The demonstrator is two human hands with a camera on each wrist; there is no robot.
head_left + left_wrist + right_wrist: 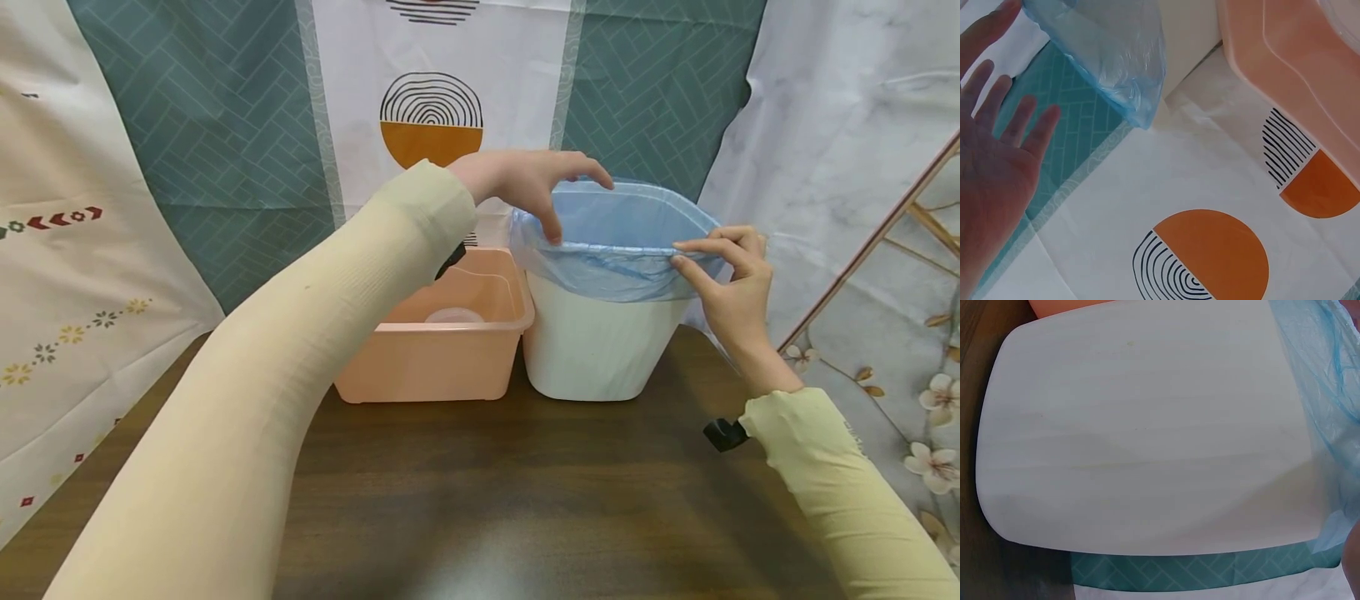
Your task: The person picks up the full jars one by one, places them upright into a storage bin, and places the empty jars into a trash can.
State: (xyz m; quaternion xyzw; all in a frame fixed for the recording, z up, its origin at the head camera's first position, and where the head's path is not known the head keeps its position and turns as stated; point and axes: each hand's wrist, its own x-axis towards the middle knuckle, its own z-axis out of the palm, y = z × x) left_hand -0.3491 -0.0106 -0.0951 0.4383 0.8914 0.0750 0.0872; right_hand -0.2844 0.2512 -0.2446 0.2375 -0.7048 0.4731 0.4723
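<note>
A white trash bin (pixel 592 354) stands upright at the back of the table, lined with a thin blue trash bag (pixel 607 275) folded over its rim. My right hand (pixel 738 283) pinches the bag's edge at the front right of the rim, between thumb and fingers. Over the left side of the bin's mouth is my left hand (pixel 528 179), thumb at the front rim and fingers extended. In the left wrist view its fingers are spread apart beside the hanging bag (pixel 1125 62). The right wrist view is filled by the bin's side (pixel 1141 437); most of that hand is outside it.
Left of the bin sits a peach plastic tub (pixel 435 362) with a clear round item (pixel 454 316) inside, partly hidden by the left arm. Dark wooden table (pixel 480 492) spreads in front. Patterned cloth (pixel 637 92) hangs behind and at both sides.
</note>
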